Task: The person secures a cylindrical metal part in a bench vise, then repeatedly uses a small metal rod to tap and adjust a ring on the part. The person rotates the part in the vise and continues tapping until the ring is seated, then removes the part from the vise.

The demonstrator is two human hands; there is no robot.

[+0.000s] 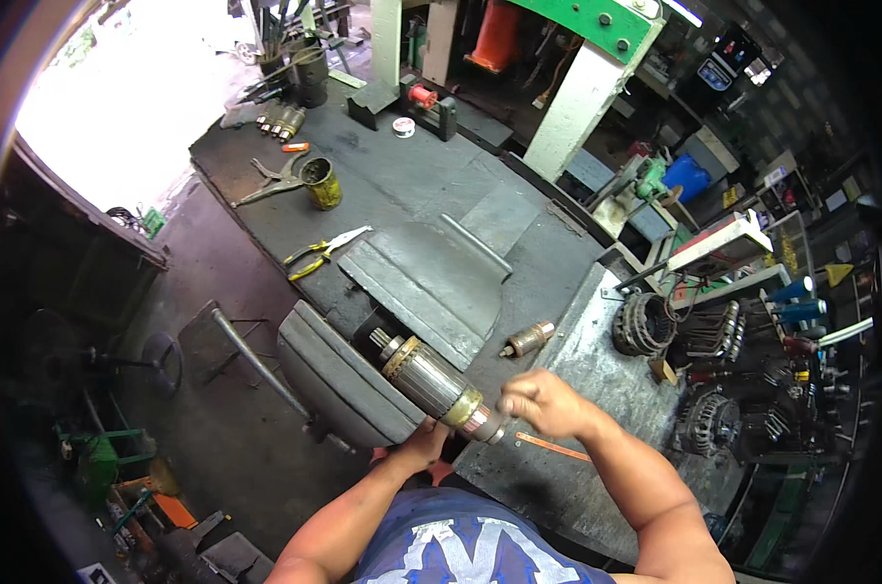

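A large motor armature [429, 382] lies slantwise between two grey curved metal pieces, its toothed shaft end pointing away to the left. My left hand [422, 445] is at the near copper commutator end, with its fingers closing under the armature and partly hidden by it. Just right of that end is my right hand [546, 402], its fingers curled in and the thumb against them. Anything inside that grip is too small or hidden to make out. The left curved piece [344, 375] stands beside my left forearm; the flatter one [426, 282] lies beyond the armature.
A smaller armature [529, 339] lies on the bench past my right hand, and a thin orange strip [550, 447] nearer me. Yellow-handled pliers [326, 250], a stained yellow can [321, 183] and locking pliers [274, 182] sit farther left. Round stator cores [644, 324] stand at right.
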